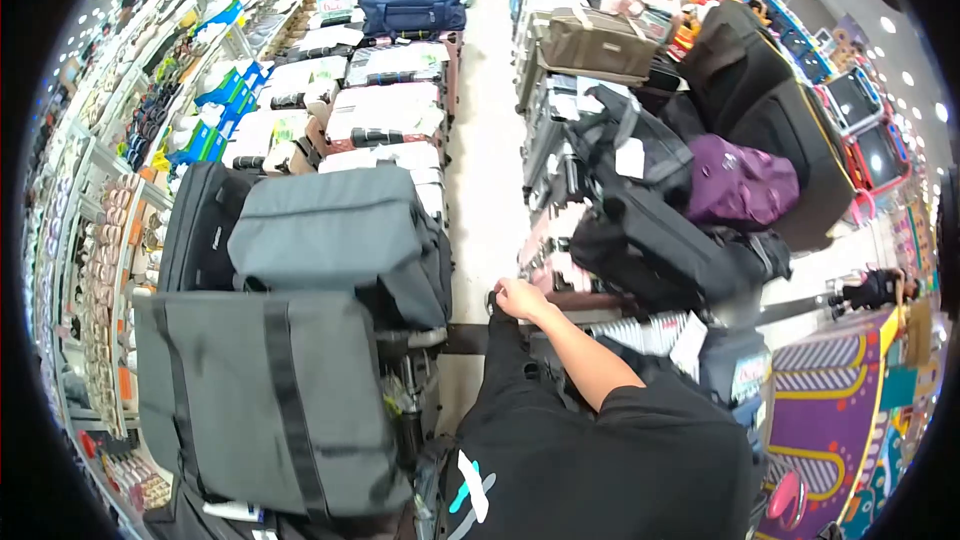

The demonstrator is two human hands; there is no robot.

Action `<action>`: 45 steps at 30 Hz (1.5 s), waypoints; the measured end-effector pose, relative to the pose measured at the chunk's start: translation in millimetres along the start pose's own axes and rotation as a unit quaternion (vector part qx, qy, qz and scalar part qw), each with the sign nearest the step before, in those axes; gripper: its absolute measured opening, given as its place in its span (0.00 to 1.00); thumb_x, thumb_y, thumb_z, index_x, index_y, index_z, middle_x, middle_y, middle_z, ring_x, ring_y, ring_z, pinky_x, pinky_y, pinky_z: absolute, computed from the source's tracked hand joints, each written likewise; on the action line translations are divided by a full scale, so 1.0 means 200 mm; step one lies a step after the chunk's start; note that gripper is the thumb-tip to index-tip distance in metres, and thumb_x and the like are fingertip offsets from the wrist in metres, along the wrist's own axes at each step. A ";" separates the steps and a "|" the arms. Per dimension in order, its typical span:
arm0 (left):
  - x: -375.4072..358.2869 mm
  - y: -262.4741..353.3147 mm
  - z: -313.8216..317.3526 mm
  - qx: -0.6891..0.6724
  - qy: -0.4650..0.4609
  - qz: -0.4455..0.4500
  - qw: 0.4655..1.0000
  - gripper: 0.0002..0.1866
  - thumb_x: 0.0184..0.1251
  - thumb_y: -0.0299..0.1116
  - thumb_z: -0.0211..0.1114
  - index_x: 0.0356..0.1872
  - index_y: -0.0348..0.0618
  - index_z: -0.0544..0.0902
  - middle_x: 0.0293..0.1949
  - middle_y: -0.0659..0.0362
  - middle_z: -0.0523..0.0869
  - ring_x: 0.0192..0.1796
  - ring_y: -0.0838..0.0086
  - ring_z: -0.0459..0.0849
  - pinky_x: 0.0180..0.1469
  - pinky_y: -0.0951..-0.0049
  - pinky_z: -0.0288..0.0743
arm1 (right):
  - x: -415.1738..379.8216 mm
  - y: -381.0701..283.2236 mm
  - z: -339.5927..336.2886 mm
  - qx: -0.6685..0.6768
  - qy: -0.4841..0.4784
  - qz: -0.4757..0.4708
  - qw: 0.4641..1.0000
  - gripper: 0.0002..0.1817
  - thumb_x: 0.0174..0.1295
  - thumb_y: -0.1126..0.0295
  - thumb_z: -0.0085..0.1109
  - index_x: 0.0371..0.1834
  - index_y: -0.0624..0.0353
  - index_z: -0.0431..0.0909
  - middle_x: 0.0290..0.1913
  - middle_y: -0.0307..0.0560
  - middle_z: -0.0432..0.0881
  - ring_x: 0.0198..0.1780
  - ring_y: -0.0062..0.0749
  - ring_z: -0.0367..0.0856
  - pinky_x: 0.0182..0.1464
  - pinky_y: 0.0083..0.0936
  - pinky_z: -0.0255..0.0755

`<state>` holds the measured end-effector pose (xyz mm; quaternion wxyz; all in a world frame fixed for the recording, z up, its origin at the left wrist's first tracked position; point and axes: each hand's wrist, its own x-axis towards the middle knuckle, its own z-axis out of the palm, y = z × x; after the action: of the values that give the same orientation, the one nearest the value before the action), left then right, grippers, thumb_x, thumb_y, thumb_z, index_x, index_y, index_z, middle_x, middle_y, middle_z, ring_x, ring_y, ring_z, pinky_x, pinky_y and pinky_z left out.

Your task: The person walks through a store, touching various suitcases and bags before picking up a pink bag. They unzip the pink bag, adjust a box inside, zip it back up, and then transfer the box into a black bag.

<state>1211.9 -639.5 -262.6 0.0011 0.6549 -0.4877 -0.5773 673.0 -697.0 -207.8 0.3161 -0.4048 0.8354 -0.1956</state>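
My right hand (pixel 517 298) reaches forward from a short black sleeve, its fingers curled together at a small dark item. What they hold is too small to make out. Just below the hand, a black-clothed leg (pixel 503 355) runs toward the aisle floor. Close by on the right are a pink suitcase (pixel 550 245) and a long black bag (pixel 670 245) lying across the luggage. My left hand is out of view.
A large grey bag (pixel 230 390) and a grey-blue bag (pixel 325 225) stand at left. A purple bag (pixel 740 180) and black suitcases (pixel 790 130) are at right. Pale aisle floor (pixel 485 140) runs between luggage rows; shoe shelves (pixel 105 270) line the far left.
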 end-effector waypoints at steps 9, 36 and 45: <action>0.34 0.98 0.21 0.046 -0.005 -0.014 0.999 0.13 0.69 0.36 0.57 0.28 0.38 0.82 0.27 0.58 0.83 0.24 0.71 0.80 0.25 0.68 0.71 | 1.04 0.09 -0.36 -0.016 -0.075 -0.036 0.996 0.15 0.61 0.64 0.52 0.46 0.57 0.82 0.44 0.56 0.86 0.49 0.52 0.84 0.52 0.44 0.77; 1.36 2.19 0.52 0.047 -0.039 0.056 0.997 0.13 0.70 0.35 0.57 0.31 0.35 0.83 0.30 0.55 0.86 0.28 0.70 0.83 0.28 0.67 0.75 | 2.26 0.21 -1.65 0.109 0.162 -0.033 0.980 0.14 0.65 0.66 0.54 0.48 0.61 0.81 0.41 0.54 0.86 0.44 0.49 0.85 0.46 0.39 0.77; 1.66 3.08 0.75 0.075 -0.011 0.046 0.996 0.13 0.71 0.34 0.57 0.32 0.34 0.83 0.31 0.55 0.87 0.29 0.70 0.84 0.29 0.67 0.76 | 2.92 0.25 -1.92 0.151 0.088 -0.065 0.982 0.12 0.64 0.66 0.53 0.46 0.58 0.80 0.43 0.51 0.85 0.48 0.50 0.83 0.49 0.42 0.77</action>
<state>658.5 -1089.6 -215.3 -0.0268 0.6235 -0.5591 -0.5458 105.7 -1106.8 -174.6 0.2858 -0.3873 0.7925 -0.3747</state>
